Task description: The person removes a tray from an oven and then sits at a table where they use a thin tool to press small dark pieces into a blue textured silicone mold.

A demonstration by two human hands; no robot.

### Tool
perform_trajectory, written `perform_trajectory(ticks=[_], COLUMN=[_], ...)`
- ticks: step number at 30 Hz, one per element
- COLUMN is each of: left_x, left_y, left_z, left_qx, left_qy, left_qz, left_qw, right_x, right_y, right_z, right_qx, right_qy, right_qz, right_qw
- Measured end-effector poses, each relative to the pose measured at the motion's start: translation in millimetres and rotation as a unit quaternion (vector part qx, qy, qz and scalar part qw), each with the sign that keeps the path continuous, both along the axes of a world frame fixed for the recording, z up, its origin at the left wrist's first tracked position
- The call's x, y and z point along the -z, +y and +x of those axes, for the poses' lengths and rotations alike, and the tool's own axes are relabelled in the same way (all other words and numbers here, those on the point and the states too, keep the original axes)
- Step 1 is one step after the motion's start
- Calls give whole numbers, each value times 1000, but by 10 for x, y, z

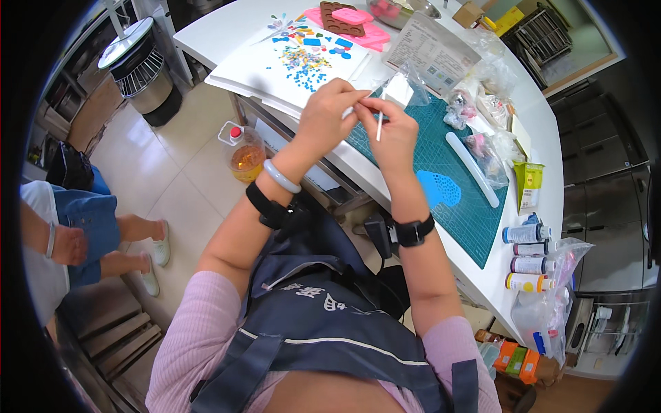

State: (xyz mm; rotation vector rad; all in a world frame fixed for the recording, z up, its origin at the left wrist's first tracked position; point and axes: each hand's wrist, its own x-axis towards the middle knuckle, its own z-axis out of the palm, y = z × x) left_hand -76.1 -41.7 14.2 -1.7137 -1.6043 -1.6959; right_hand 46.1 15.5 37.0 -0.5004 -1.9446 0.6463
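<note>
Both my hands meet over the table's near edge, fingertips touching. My left hand [325,117] is closed in a pinch, with a small white piece [348,112] showing by its fingers. My right hand [394,134] is closed around a thin white stick [379,128], which points down from its fingers. What lies between the fingertips is mostly hidden. Just beyond the right hand, a white block [398,89] sits in clear plastic on a green cutting mat [475,234]. Left of the hands is a white board [241,69] carrying small colourful pieces [304,65].
A blue perforated sheet [439,189] and white rolling pin [472,168] lie on the mat. Several bottles [529,265] line the right edge. Farther back are a brown mould [341,19] and a metal bowl [413,10]. On the left, another person [76,234] stands near a jug [244,155].
</note>
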Motion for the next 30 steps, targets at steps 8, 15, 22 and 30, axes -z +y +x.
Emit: perform_trajectory(ticks=[8, 15, 22, 30], left_x=[92, 184, 147, 165], left_y=[-35, 3, 60, 67], left_z=[-503, -566, -537, -571], left_qx=[-83, -91, -83, -124], left_qy=[-63, -68, -42, -15], left_qz=[-20, -5, -10, -14], left_qw=[994, 994, 996, 992], right_x=[-147, -24, 224, 52], right_y=[-56, 102, 233, 77], right_z=[-389, -611, -891, -639], right_qx=[-59, -141, -52, -110], right_qy=[63, 62, -9, 74], right_qz=[-265, -367, -351, -366], right_qw=[960, 917, 935, 921])
